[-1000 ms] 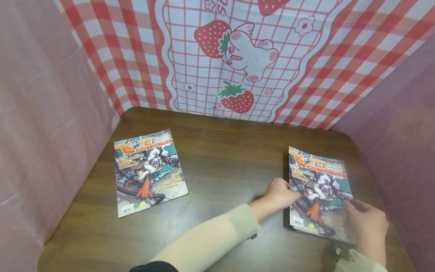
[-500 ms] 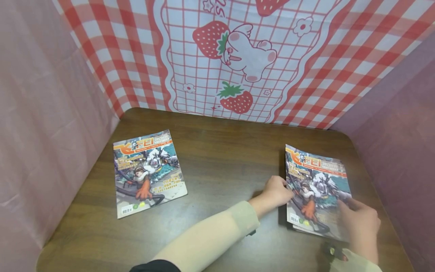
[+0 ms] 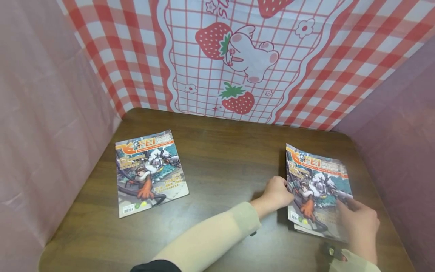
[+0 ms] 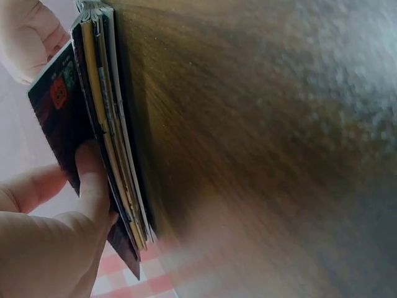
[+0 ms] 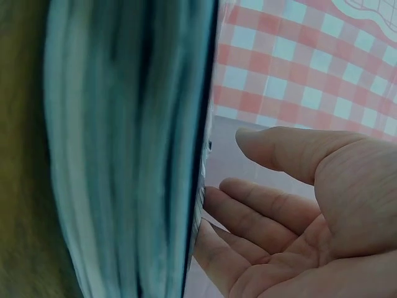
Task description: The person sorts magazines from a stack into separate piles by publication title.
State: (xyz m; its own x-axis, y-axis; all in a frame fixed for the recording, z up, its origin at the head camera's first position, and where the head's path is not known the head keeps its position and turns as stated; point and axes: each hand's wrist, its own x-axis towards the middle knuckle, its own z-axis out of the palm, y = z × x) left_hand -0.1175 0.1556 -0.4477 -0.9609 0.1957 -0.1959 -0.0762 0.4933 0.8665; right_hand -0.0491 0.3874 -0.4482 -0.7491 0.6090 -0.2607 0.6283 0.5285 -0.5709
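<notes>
Head view showed the left hand pinching the raised edge of a held magazine just to its right, while the right hand, fingers extended, touched the opposite side, and a second magazine lay on the table well left of both hands.

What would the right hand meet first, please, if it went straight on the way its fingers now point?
The right hand would probably meet the magazine on the right first; in the right wrist view, the fingers are close to its cover, though contact is unclear.
</notes>
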